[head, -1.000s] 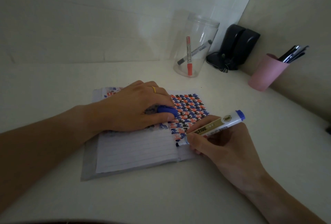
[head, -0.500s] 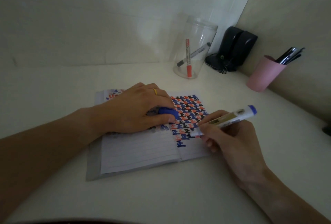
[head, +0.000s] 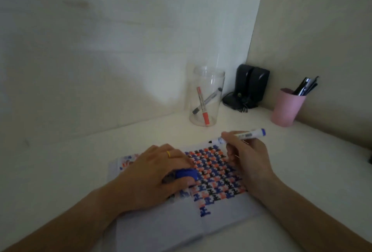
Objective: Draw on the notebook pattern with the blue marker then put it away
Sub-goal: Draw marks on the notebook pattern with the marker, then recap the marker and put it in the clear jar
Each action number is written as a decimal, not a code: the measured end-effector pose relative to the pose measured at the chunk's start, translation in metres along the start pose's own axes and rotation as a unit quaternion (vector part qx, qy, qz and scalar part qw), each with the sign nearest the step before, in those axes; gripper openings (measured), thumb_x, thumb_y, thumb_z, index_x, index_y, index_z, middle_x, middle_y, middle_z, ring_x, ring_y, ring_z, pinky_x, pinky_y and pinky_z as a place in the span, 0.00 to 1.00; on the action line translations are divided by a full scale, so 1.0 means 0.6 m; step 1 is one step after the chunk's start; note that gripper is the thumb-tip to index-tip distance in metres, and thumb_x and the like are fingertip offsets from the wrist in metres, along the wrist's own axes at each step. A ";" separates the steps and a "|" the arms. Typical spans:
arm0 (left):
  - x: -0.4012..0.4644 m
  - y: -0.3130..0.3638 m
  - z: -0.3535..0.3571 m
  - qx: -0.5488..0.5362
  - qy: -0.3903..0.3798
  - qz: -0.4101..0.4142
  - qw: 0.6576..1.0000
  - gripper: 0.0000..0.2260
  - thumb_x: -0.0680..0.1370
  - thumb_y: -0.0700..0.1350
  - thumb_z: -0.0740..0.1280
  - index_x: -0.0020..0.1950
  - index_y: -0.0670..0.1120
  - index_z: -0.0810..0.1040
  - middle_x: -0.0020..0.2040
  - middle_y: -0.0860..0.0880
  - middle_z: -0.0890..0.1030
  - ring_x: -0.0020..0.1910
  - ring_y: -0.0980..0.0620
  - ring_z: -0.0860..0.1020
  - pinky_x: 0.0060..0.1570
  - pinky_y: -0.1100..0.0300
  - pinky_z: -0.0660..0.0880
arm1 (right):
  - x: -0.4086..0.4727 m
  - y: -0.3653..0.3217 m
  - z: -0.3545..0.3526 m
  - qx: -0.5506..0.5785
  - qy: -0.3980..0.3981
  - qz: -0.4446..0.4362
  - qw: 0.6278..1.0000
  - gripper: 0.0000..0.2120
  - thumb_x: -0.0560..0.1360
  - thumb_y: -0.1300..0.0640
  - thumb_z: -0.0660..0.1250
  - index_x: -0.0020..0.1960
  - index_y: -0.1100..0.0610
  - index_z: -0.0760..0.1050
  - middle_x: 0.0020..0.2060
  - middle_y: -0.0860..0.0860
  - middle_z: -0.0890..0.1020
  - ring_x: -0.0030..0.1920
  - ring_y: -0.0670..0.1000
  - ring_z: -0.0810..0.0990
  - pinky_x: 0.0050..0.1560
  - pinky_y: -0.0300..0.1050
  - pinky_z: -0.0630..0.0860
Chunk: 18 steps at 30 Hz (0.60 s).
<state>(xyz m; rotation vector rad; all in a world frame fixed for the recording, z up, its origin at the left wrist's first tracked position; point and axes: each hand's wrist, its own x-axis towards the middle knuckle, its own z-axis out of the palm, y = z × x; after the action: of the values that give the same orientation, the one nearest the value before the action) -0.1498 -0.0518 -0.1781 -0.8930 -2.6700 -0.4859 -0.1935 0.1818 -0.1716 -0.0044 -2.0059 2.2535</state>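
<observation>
Right hand (head: 248, 157) grips the blue marker (head: 244, 135), white barrel, uncapped, above the notebook (head: 221, 217) pattern's far edge; its label's unreadable. Left hand (head: 153, 175) clasps the blue cap (head: 186, 173).

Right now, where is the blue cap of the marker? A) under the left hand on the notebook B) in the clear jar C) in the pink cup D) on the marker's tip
A: the blue cap sits tucked under the left hand, which rests on the notebook.

pink cup (head: 286, 108), blue-red-black notebook (head: 217, 173) pattern
</observation>
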 end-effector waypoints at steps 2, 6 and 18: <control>0.001 -0.001 0.001 -0.004 0.000 -0.002 1.000 0.18 0.81 0.65 0.58 0.63 0.59 0.77 0.60 0.63 0.80 0.60 0.63 0.74 0.61 0.58 0.71 | 0.005 0.005 -0.007 0.010 -0.011 -0.009 1.000 0.03 0.73 0.57 0.77 0.43 0.56 0.85 0.26 0.49 0.77 0.26 0.45 0.73 0.26 0.36 0.72; 0.000 0.002 0.005 -0.063 0.050 -0.044 0.996 0.13 0.82 0.63 0.58 0.60 0.59 0.76 0.54 0.62 0.80 0.53 0.62 0.76 0.54 0.60 0.73 | 0.004 0.006 -0.011 0.061 -0.035 -0.010 0.997 0.03 0.74 0.60 0.74 0.46 0.57 0.87 0.30 0.52 0.83 0.30 0.46 0.79 0.31 0.40 0.77; -0.003 -0.013 -0.001 -0.040 0.128 -0.149 0.980 0.13 0.81 0.49 0.66 0.66 0.55 0.76 0.57 0.58 0.80 0.53 0.58 0.76 0.55 0.64 0.73 | -0.001 0.002 -0.007 0.015 -0.111 -0.084 0.990 0.04 0.75 0.58 0.73 0.48 0.54 0.86 0.41 0.58 0.89 0.41 0.53 0.88 0.38 0.39 0.82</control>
<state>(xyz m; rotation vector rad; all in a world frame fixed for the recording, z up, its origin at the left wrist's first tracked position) -0.1531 -0.0588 -0.1802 -0.4122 -2.5652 -0.7273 -0.1928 0.1855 -0.1735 0.4212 -1.9875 2.2624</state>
